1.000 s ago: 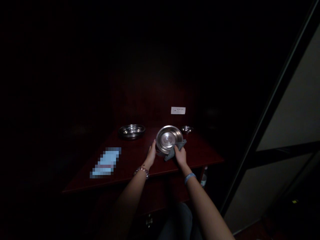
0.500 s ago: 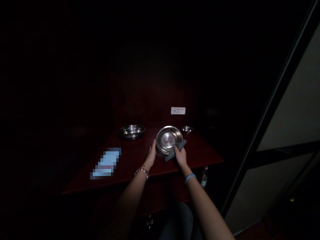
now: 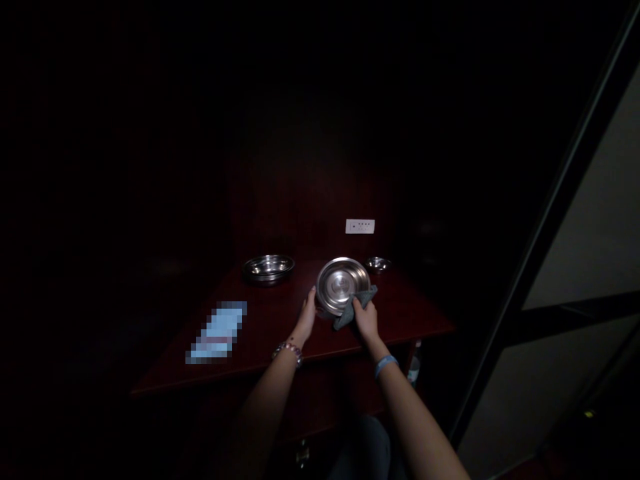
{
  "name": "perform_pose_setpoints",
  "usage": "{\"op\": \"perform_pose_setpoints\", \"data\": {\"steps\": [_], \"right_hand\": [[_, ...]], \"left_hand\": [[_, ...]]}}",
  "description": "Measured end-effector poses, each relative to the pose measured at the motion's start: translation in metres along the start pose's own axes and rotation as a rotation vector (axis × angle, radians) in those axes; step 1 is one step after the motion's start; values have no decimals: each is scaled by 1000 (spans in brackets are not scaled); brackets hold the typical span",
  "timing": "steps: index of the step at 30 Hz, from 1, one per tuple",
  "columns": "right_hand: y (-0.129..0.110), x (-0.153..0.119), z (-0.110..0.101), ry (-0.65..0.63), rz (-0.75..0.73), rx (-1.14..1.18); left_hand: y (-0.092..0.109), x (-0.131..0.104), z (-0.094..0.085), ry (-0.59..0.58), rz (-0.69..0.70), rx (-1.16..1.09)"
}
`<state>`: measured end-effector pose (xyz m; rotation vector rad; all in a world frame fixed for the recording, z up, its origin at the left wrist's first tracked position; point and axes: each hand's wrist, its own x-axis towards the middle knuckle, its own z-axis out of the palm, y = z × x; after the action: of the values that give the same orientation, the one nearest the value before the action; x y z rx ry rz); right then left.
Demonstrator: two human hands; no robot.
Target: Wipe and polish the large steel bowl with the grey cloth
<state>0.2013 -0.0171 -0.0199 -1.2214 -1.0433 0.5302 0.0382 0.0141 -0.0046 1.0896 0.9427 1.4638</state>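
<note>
A shiny round metal bowl (image 3: pixel 341 285) is tilted with its inside toward me above the dark red desk (image 3: pixel 280 320). My left hand (image 3: pixel 305 320) grips its left edge, thumb at the rim and the other fingers hidden behind. At the lower right rim, my right hand (image 3: pixel 366 318) is closed on a folded grey-green cloth (image 3: pixel 347 313), which lies against the bowl's edge. To the left stand nested metal bowls (image 3: pixel 269 277). Behind and to the right of the held bowl is a small metal bowl (image 3: pixel 379 265).
A blurred-out light blue flat item (image 3: pixel 220 333) lies on the desk's left side. On the back wall is a white power socket (image 3: pixel 360 227). Below the desk's right edge a bottle (image 3: pixel 414 367) shows. A dark-framed pale panel (image 3: pixel 560 360) rises at right.
The whole view has shifted slightly, so everything appears a little lower and to the right. Both hands keep their hold, and the cloth stays at the bowl's lower right rim.
</note>
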Motion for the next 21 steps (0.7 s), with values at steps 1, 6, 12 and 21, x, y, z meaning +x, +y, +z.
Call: {"op": "perform_pose_setpoints", "data": {"steps": [1, 6, 12, 21], "right_hand": [[0, 0, 0, 3, 4, 2], [-2, 0, -1, 10, 5, -10], [-6, -2, -1, 18, 22, 15], [-6, -3, -1, 12, -2, -9]], "left_hand": [[1, 0, 0, 14, -16, 6], [6, -6, 2, 19, -42, 11], [12, -11, 4, 39, -35, -10], [18, -18, 7, 0, -7, -2]]}}
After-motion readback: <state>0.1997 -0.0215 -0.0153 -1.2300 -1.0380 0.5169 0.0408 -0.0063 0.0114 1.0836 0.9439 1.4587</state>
